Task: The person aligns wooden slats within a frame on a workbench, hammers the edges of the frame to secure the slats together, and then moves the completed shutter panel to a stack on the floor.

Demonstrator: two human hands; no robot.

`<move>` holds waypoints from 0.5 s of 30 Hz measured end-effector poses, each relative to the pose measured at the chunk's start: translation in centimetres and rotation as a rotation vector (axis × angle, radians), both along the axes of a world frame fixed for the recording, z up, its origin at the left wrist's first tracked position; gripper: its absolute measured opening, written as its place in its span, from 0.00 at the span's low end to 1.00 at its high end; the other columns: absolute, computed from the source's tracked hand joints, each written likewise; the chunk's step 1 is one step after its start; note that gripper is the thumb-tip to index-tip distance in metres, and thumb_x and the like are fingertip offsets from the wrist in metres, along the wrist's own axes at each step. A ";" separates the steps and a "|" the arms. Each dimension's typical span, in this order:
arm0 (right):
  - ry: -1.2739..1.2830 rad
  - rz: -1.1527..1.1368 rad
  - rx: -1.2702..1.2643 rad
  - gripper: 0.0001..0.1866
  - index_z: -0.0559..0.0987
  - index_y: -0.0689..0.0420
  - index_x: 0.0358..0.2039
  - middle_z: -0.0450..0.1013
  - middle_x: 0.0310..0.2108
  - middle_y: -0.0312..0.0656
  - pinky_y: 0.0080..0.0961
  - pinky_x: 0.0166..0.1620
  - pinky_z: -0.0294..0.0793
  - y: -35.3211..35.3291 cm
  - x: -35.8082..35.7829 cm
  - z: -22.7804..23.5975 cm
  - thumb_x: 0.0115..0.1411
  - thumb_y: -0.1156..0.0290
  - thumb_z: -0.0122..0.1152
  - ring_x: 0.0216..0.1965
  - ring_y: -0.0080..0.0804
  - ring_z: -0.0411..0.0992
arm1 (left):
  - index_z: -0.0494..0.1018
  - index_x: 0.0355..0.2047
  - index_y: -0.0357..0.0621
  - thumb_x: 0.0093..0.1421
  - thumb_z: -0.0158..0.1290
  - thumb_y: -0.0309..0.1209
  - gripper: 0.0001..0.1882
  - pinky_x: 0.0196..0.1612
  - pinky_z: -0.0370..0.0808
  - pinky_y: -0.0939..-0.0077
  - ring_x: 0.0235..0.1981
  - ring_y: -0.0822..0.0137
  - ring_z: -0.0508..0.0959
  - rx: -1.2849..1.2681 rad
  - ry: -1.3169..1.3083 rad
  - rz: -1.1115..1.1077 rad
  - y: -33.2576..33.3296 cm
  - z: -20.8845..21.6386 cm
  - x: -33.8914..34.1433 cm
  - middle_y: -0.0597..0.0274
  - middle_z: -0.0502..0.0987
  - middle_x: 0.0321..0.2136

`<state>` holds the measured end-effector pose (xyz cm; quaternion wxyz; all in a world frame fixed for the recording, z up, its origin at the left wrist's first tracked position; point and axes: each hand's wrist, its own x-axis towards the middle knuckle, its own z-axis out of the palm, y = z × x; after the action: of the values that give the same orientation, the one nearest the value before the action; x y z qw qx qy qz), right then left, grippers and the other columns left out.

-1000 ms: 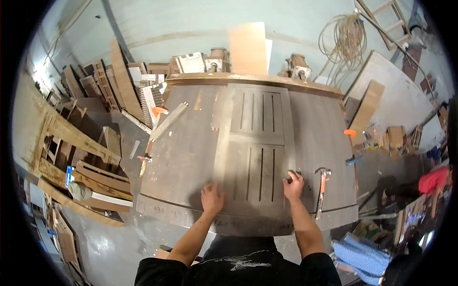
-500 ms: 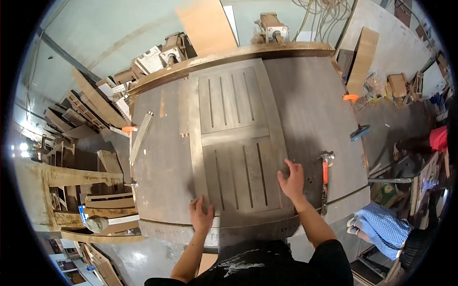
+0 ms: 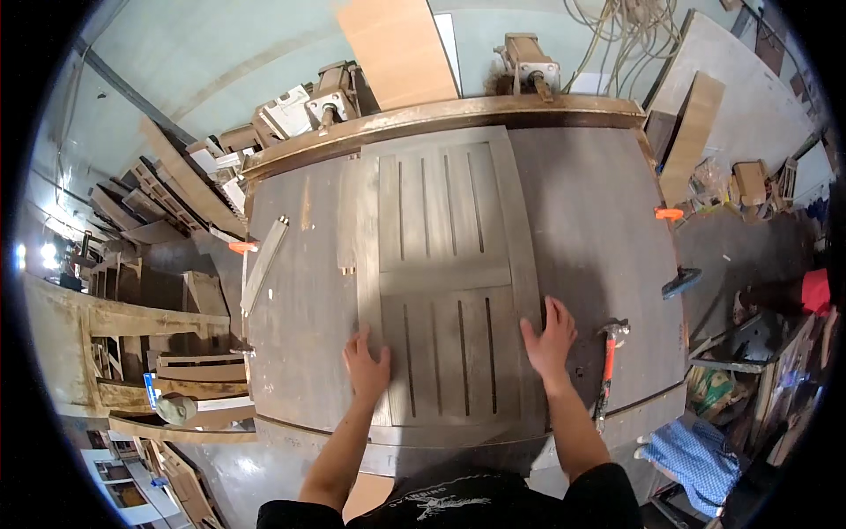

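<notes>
A grey-brown wooden door panel (image 3: 446, 282) with two sets of narrow slots lies flat on the worktable, its long side pointing away from me. At its near left edge is my left hand (image 3: 366, 364), fingers spread against the left side rail. My right hand (image 3: 551, 338) is at the right edge, thumb and fingers apart. Neither hand holds anything. A hammer (image 3: 608, 368) with an orange-red handle lies on the table, right of my right hand. Beside the panel's left edge sits a thin wooden piece (image 3: 347, 216) with small pegs at its end.
The worktable (image 3: 599, 220) has a raised wooden bar (image 3: 449, 119) along its far side, with two metal cylinders behind it. Wooden strips (image 3: 264, 264) lie at the left. Orange clamps (image 3: 670, 213) sit on the side edges. A blue checked cloth (image 3: 696, 465) is at the lower right.
My left hand has slid farther from me along the panel's left edge. The right hand has shifted slightly away from me along the right edge. The whole view has tilted a little.
</notes>
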<state>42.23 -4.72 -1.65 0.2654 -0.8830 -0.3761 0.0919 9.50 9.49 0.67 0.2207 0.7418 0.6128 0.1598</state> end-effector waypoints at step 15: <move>0.802 -0.198 0.262 0.35 0.66 0.62 0.61 0.68 0.58 0.48 0.35 0.61 0.65 -12.2 -4.1 2.7 0.54 0.72 0.67 0.59 0.42 0.66 | 0.73 0.57 0.51 0.56 0.58 0.53 0.32 0.65 0.58 0.51 0.62 0.42 0.61 -0.208 -0.213 -0.012 -7.1 2.1 -4.6 0.43 0.65 0.61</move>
<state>38.08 -16.89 1.01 0.5080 -0.7680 -0.1652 0.3533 4.90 2.41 2.78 0.3612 0.6974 0.5946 0.1721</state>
